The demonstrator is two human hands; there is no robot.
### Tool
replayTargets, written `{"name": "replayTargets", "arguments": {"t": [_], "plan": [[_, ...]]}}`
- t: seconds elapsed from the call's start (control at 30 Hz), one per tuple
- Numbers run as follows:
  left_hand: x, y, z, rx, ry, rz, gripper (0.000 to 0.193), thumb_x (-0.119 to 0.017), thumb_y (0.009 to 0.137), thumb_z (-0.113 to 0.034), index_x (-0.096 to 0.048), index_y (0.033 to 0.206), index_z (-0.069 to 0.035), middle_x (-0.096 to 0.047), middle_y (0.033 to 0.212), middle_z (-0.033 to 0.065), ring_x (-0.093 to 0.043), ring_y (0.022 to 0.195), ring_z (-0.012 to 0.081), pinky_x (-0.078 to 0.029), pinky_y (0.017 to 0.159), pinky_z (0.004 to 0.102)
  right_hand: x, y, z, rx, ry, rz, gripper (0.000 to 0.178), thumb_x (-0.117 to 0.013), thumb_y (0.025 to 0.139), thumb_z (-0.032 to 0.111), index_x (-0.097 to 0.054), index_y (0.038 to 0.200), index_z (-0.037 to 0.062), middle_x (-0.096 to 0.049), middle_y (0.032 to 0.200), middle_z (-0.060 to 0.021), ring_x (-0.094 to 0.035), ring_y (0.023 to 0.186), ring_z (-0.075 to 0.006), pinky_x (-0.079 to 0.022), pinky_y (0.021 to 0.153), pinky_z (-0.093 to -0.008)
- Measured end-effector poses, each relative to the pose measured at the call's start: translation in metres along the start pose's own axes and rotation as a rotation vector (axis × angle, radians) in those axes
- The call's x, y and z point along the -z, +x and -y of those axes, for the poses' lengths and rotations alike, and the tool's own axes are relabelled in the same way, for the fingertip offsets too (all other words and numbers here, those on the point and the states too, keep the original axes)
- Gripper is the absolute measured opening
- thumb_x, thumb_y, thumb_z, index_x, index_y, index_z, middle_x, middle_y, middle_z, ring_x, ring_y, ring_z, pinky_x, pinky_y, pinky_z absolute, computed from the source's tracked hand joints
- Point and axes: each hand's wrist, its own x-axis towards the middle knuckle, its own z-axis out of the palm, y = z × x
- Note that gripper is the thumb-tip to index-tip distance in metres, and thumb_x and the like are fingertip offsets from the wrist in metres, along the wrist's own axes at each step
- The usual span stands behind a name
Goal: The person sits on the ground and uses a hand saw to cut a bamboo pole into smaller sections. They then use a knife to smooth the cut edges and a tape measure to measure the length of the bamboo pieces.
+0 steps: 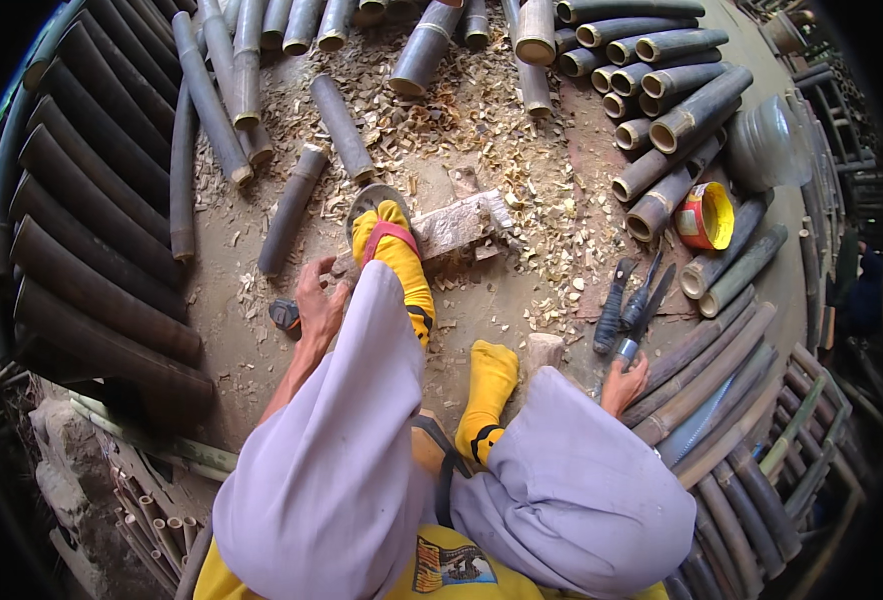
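Note:
My left hand (321, 300) is beside my left leg, its fingers bent and apart with nothing seen in them. Close to it on the ground is a small black-and-orange thing (284, 314), perhaps a tape measure. My right hand (625, 385) reaches past my right knee and has its fingers round the handle end of a knife (652, 312), whose dark blade points away from me. Two dark-handled tools, one of them a thick-gripped tool (614, 308), lie next to the knife. My sandalled left foot (387, 228) rests by a pale wooden block (464, 222).
Cut bamboo tubes (697, 110) are stacked at the far right, beside a red-and-yellow can (706, 216) and a clear plastic jug (765, 145). Long bamboo lengths (102, 230) line the left. Wood chips (522, 170) cover the ground ahead, with loose bamboo pieces (293, 210) among them.

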Motion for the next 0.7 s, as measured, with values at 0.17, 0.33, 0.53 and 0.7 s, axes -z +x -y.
{"name": "replayTargets", "arguments": {"t": [0.17,0.33,0.53,0.7], "plan": [[-0.004,-0.021,0.019,-0.023,0.041,0.048,0.040,-0.071,0.069,-0.004,-0.061,0.108,-0.004,-0.063,0.103,0.0133,-0.062,0.095,0.0249,-0.050,0.084,0.0368,0.001,-0.033,-0.016,0.072,0.165,-0.035,0.042,-0.062,0.074,0.005,-0.058,0.115,0.0032,-0.059,0.095,-0.0143,-0.060,0.083,-0.0237,-0.049,0.071,-0.0340],[-0.013,-0.041,0.000,0.040,-0.039,0.047,0.045,-0.073,0.067,-0.006,-0.060,0.110,-0.003,-0.062,0.103,0.0142,-0.062,0.095,0.0267,-0.049,0.086,0.0370,0.004,-0.057,-0.023,0.078,0.147,0.008,0.036,-0.061,0.076,0.003,-0.060,0.112,0.0023,-0.060,0.092,-0.0126,-0.061,0.078,-0.0221,-0.050,0.068,-0.0336],[0.002,-0.011,-0.012,-0.091,0.073,0.146,0.068,-0.078,0.063,-0.013,-0.049,0.125,-0.006,-0.054,0.118,0.0180,-0.052,0.114,0.0318,-0.041,0.099,0.0415,0.018,-0.066,-0.009,0.109,0.066,0.098,0.035,-0.061,0.076,0.002,-0.060,0.111,0.0019,-0.060,0.091,-0.0125,-0.061,0.077,-0.0218,-0.050,0.068,-0.0335],[-0.041,0.014,-0.039,-0.209,0.433,0.241,0.091,-0.082,0.060,-0.022,-0.035,0.138,-0.014,-0.044,0.131,0.0171,-0.042,0.124,0.0332,-0.031,0.104,0.0547,0.030,-0.071,-0.024,0.108,-0.012,0.126,0.033,-0.060,0.077,0.001,-0.060,0.110,0.0015,-0.060,0.091,-0.0124,-0.061,0.077,-0.0216,-0.050,0.068,-0.0335]]}}
